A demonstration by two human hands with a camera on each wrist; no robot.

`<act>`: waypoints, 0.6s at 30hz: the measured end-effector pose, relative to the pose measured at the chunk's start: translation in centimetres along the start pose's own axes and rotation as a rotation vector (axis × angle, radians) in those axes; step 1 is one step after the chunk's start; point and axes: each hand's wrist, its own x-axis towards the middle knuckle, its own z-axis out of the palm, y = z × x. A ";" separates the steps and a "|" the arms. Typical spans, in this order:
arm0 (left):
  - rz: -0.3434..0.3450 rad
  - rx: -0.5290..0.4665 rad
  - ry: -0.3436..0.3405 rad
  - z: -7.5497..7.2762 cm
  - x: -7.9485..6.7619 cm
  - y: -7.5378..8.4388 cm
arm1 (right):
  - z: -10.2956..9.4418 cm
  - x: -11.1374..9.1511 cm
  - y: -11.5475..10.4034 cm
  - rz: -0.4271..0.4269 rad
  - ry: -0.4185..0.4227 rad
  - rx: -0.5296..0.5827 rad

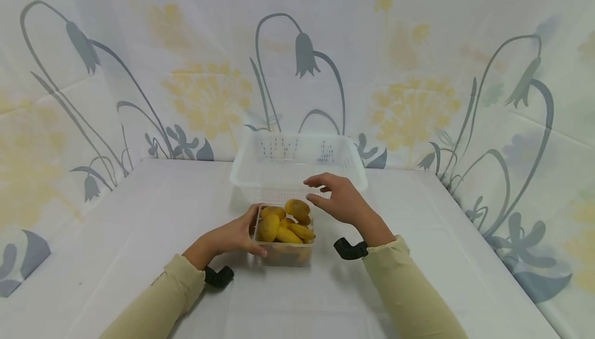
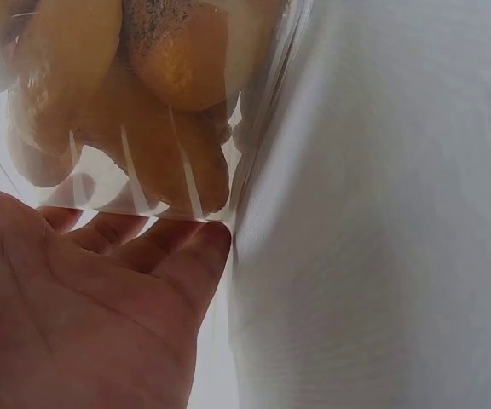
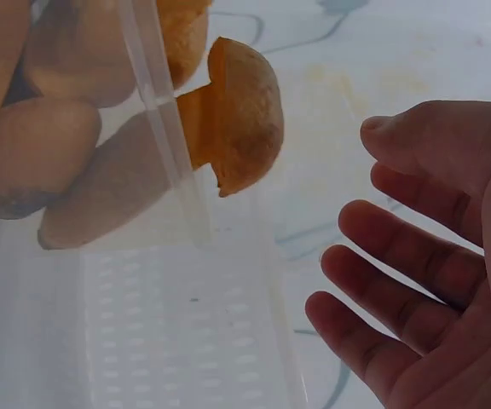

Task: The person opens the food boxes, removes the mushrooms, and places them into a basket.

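Note:
A clear plastic box (image 1: 285, 257) full of yellow-brown mushrooms (image 1: 268, 228) stands on the table. My left hand (image 1: 232, 234) holds the box at its left side, thumb at the front corner and fingers towards the back. In the left wrist view, the fingertips (image 2: 216, 234) touch the clear wall. My right hand (image 1: 341, 200) hovers just right of and above the box, fingers apart and loosely bent, holding nothing. One mushroom (image 3: 250, 115) pokes its cap above the box rim, a short gap from the right fingers in the right wrist view.
Right behind the box stands a white perforated plastic basket (image 1: 238, 171). A pale cloth covers the table (image 1: 139, 215), and a flower-patterned curtain (image 1: 204, 34) hangs behind and at both sides. Black wrist cameras (image 1: 350, 249) sit under both wrists.

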 end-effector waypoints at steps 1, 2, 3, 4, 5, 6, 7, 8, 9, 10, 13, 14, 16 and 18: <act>0.004 0.000 -0.002 0.0 0.0 0.0 | 0.1 0.0 -0.1 -0.011 -0.003 -0.004; 0.006 -0.001 -0.004 -0.1 0.0 -0.1 | 0.2 0.0 -0.2 -0.015 -0.006 -0.008; 0.006 -0.001 -0.004 -0.1 0.0 -0.1 | 0.4 0.0 -0.2 -0.020 -0.009 -0.016; 0.005 0.000 -0.003 -0.1 0.0 -0.1 | 0.5 0.0 -0.3 -0.025 -0.012 -0.020; 0.004 -0.001 -0.003 -0.1 0.0 -0.1 | 0.6 0.0 -0.3 -0.031 -0.015 -0.019; 0.001 -0.001 -0.003 -0.2 0.0 -0.1 | 0.7 0.0 -0.4 -0.033 -0.018 -0.018; 0.000 0.003 -0.001 -0.2 0.0 -0.1 | 0.7 0.0 -0.5 -0.032 -0.023 -0.011; -0.003 0.005 -0.001 -0.2 0.0 -0.1 | 0.8 0.0 -0.6 -0.029 -0.028 -0.012; -0.008 0.008 0.000 -0.2 0.1 -0.1 | 1.0 0.0 -0.6 -0.030 -0.034 -0.008; -0.011 0.008 0.000 -0.2 0.1 -0.1 | 1.1 0.0 -0.7 -0.034 -0.040 -0.002; -0.020 0.005 0.001 -0.2 0.1 -0.1 | 1.5 0.0 -0.9 -0.046 -0.066 0.013; -0.022 0.000 0.001 -0.2 0.0 -0.2 | 1.7 0.0 -0.9 -0.045 -0.078 0.017; -0.020 -0.012 -0.002 -0.1 0.0 -0.2 | 1.9 0.1 -1.1 -0.040 -0.102 0.030; -0.020 -0.018 -0.002 -0.1 -0.1 -0.3 | 2.1 0.1 -1.2 -0.030 -0.125 0.031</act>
